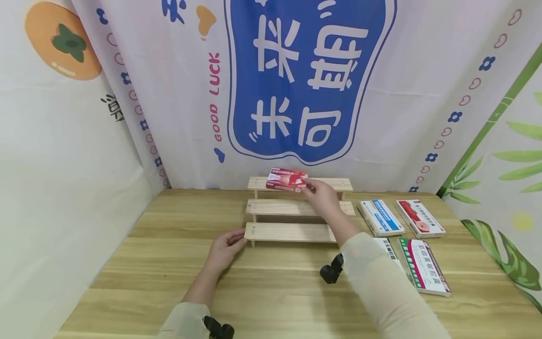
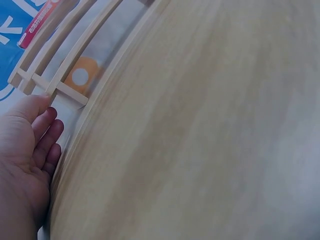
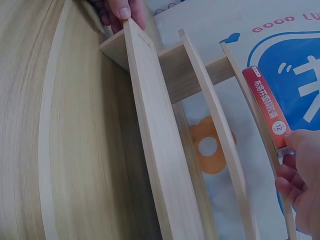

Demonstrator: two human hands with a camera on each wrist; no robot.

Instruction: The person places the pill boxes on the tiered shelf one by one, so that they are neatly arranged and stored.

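A three-tier wooden stand (image 1: 292, 231) stands on the table. My right hand (image 1: 325, 199) pinches the right end of a red and white medicine box (image 1: 284, 179) at the top tier. In the right wrist view, the red box (image 3: 267, 102) lies flat along the top tier; whether its full weight rests there I cannot tell. At the bottom tier's left end, my left hand (image 1: 224, 250) grips the corner. The left wrist view shows its thumb against the stand's corner (image 2: 54, 91), with the other fingers loosely bent below.
Right of the stand lie several medicine boxes: a blue and white one (image 1: 381, 217), a red and white one (image 1: 420, 218), a green, white and magenta one (image 1: 425, 267), and another (image 1: 386, 246) partly behind my right sleeve. A printed cloth (image 1: 186, 117) hangs behind the wooden table (image 1: 169, 263).
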